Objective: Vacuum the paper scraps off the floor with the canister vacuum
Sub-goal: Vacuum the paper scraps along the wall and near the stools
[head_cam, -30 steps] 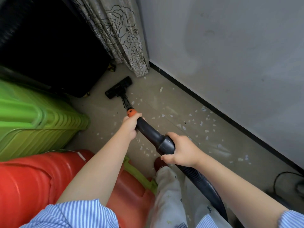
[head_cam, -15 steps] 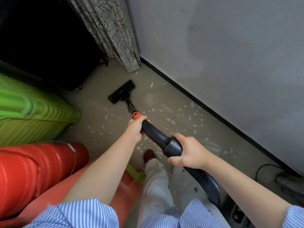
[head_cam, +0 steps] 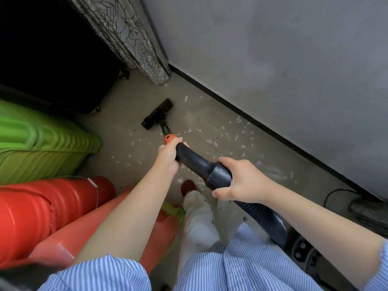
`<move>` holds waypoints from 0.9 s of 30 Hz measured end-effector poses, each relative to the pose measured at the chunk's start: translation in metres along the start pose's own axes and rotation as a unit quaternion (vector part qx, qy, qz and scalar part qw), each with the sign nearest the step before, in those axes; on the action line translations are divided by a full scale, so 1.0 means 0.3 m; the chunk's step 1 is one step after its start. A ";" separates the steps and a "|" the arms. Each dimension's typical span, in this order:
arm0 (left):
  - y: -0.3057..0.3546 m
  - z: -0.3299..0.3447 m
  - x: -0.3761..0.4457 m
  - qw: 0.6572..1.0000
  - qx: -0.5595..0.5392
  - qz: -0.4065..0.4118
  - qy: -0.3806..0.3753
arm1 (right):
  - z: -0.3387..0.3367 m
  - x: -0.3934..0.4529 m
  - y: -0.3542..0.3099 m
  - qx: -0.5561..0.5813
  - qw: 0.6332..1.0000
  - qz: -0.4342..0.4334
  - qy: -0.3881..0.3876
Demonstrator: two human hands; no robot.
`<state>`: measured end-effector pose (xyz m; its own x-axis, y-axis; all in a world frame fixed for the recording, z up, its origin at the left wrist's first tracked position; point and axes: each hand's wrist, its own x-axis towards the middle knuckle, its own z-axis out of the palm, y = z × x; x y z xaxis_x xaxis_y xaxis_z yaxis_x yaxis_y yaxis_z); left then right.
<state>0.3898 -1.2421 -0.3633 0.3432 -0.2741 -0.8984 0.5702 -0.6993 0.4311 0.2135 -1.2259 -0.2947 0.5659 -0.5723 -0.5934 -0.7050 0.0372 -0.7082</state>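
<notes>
Scraps (head_cam: 218, 139) lie right of the floor nozzle (head_cam: 157, 117); our left hand (head_cam: 169, 155) and right hand (head_cam: 241, 181) curl round the wand (head_cam: 195, 162), its axis running upper-left.

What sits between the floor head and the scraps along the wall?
Nothing visible. The floor head rests on bare floor, and the paper scraps lie scattered on open floor to its right, toward the baseboard. The curtain hangs farther back, clear of that path.

1 head-worn wide-angle view, looking steeply down past forearms to floor (head_cam: 130, 164) ahead.
</notes>
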 end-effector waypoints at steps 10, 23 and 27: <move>0.141 0.114 0.075 0.999 -0.024 0.023 0.029 | -0.114 0.128 0.028 0.036 0.999 -0.022 0.019; 0.253 0.292 0.151 0.999 -0.005 0.029 -0.027 | -0.227 0.288 0.072 0.082 0.996 -0.002 0.033; 0.262 0.323 0.172 0.999 0.005 0.024 -0.034 | -0.236 0.302 0.087 0.079 0.996 0.004 0.044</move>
<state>0.3800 -1.3751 -0.3840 0.3176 -0.3520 -0.8805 0.5465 -0.6908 0.4733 0.2160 -1.3348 -0.3399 0.5163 -0.6401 -0.5690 -0.6290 0.1675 -0.7592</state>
